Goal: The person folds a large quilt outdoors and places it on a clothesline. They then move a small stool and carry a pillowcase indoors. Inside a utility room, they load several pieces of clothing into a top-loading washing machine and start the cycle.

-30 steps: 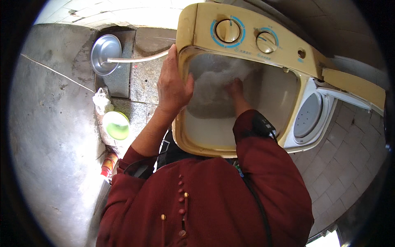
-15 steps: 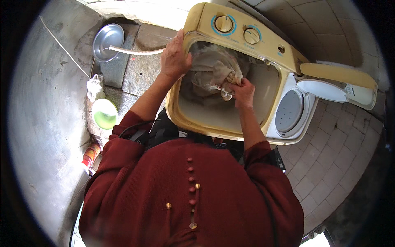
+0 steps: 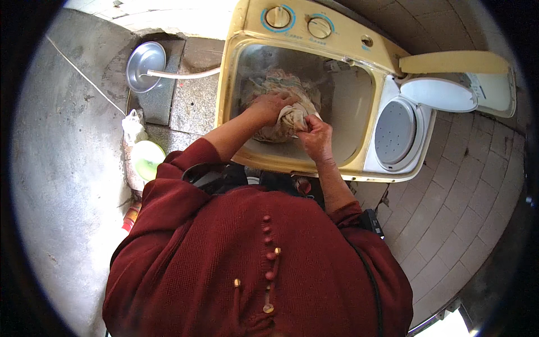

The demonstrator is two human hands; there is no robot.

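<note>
A bunched, pale, wet-looking cloth lies in the wash tub of a yellowed twin-tub washing machine. My left hand reaches in from the left, its fingers closed over the top of the bundle. On the bundle's right side, my right hand pinches a gathered fold of the same cloth between thumb and fingers. More of the cloth spreads beneath and behind my left hand. Its lower part is dim inside the tub, and I cannot make out how many pieces there are.
Right of the tub, the spin compartment has its lids raised. Two knobs sit on the far panel. Left of the machine are a pale hose, a metal basin, a white plastic bag and a green bowl.
My left hand has left the tub's left rim and come down onto the cloth. My right hand has shifted slightly nearer me, still gripping the cloth. The view has shifted a little.
</note>
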